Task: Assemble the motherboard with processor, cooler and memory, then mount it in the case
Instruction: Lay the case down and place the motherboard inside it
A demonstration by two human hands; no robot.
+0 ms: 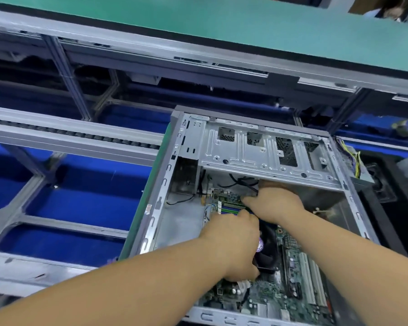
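Note:
An open grey metal case (151,222) lies on its side, with the green motherboard (283,292) inside it. My left hand (236,243) rests on the board's black cooler (267,252), fingers curled over its near edge. My right hand (273,203) reaches under the drive cage (264,151). Its fingers touch the far end of the memory sticks (229,209) near a black cable (245,182). What the right fingers hold is hidden.
White expansion slots (311,278) line the board's right side. A wire bundle (353,158) hangs at the case's far right. Grey conveyor rails (76,137) and blue bins (85,191) lie to the left. A green shelf (222,22) runs overhead.

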